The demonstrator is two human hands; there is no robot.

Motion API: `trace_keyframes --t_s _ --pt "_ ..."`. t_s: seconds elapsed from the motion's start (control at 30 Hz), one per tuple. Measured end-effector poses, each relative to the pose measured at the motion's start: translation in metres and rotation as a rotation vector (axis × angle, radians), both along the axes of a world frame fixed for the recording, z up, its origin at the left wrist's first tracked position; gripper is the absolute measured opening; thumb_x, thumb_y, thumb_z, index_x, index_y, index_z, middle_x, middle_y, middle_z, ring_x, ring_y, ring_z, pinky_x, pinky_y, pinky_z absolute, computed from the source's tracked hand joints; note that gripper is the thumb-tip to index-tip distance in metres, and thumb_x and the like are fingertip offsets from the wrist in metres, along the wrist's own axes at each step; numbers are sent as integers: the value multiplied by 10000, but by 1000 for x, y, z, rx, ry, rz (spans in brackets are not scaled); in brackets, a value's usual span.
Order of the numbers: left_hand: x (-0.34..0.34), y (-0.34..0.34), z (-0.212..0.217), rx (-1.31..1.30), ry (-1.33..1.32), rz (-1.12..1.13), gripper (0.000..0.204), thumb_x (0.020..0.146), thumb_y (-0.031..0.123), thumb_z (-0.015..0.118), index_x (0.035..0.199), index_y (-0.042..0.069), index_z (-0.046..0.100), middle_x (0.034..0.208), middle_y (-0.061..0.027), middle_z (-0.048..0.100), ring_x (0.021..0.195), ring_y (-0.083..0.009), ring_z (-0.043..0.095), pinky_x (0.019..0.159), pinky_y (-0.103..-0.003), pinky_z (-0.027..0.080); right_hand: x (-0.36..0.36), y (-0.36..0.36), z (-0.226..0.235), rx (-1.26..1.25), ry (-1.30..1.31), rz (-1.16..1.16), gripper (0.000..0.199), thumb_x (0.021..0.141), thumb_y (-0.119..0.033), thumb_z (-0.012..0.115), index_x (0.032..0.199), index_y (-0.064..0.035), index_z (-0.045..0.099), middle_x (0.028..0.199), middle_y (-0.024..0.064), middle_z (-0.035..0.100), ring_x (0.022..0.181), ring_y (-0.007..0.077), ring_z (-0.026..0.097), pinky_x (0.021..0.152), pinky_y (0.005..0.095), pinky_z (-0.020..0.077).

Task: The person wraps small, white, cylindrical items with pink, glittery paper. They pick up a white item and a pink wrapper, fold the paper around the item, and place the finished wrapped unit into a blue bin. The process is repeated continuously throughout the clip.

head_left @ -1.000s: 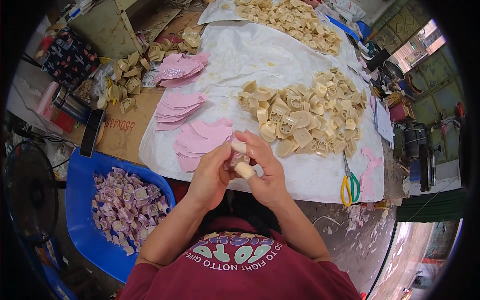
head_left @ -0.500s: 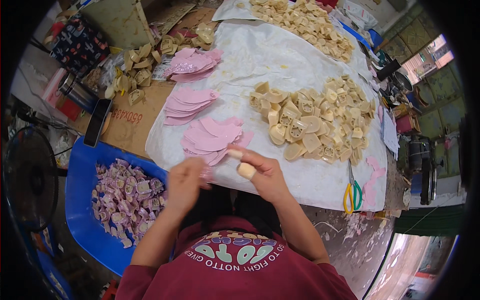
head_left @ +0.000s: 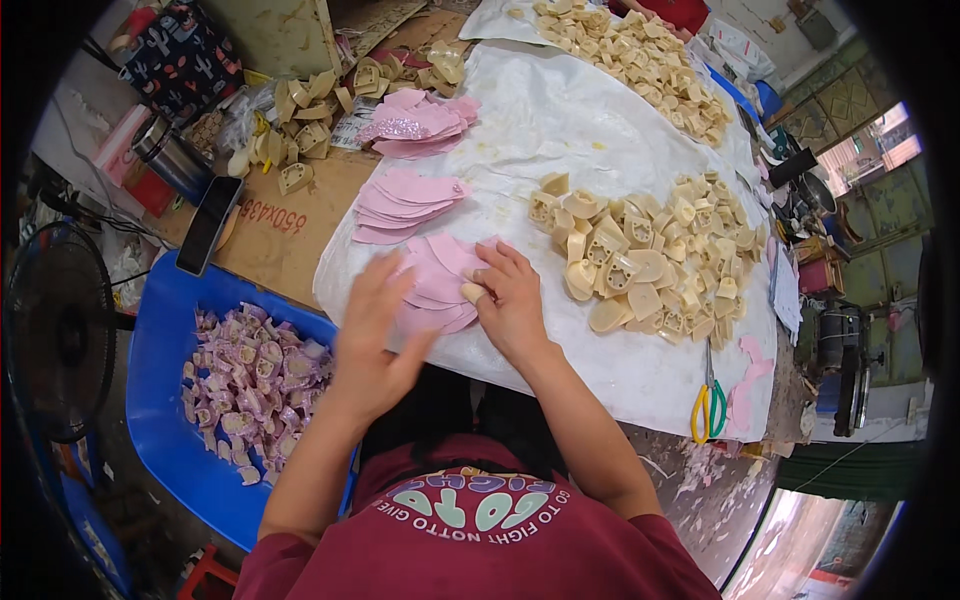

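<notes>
The nearest pile of pink sheets (head_left: 438,285) lies fanned out near the left end of the front edge of the white-covered desk (head_left: 510,140). The right hand (head_left: 512,300) has its fingers bent onto the pile's right side; whether its grip has hold of a sheet, I cannot tell. The left hand (head_left: 378,340), blurred, is at the pile's left side, thumb apart from the fingers, its grip seemingly with nothing in it. Beyond lie two more pink stacks (head_left: 408,202). Beige pieces (head_left: 640,265) are heaped rightward, scissors (head_left: 710,400) near the front right corner. Off the left corner, a blue tub (head_left: 160,400) holds pink-covered pieces (head_left: 258,390).
</notes>
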State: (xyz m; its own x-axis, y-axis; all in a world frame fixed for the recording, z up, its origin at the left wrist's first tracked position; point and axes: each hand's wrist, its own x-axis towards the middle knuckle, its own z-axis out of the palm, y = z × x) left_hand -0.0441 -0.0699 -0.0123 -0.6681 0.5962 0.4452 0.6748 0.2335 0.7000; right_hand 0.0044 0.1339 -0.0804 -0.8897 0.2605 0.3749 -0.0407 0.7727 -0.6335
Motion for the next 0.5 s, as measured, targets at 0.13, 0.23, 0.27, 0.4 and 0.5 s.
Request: trace_keyframes --t_s 0.13,0.23,0.27,0.4,0.5 --pt "-15 46 -50 -409 43 8 727 855 393 616 1428 45 335 1519 -184 253 1416 -377 204 1104 -599 127 7 3 2 -103 84 -23 204 770 -113 691 970 -70 694 1229 124 609 1250 350 456 1036 445 342" --pt "-21 50 -61 -493 49 15 796 859 509 578 1445 43 307 1527 -189 231 1420 -393 176 1097 -628 95 28 19 18 -299 184 -109 193 779 -52 671 972 -59 685 1226 118 616 1227 316 490 1020 411 376" --pt "-20 50 -61 -500 49 14 808 860 528 566 1447 41 302 1526 -195 231 1419 -402 171 1097 -629 89 36 26 23 -389 219 -148 192 783 -30 662 972 -55 682 1221 117 619 1215 302 506 1011 397 391" --pt "-9 56 -29 -457 194 91 828 841 517 602 1444 33 305 1525 -224 212 1411 -449 144 1104 -617 59 54 32 38 -596 276 -208 193 801 23 639 984 -34 662 1182 123 636 1135 247 562 964 350 430" --pt "1 65 -10 -334 157 22 746 844 466 629 1392 17 398 1513 -232 233 1399 -450 170 1106 -592 91 54 12 47 -486 320 -159 211 797 -2 653 1003 -43 669 1164 101 645 1141 272 554 983 372 416"
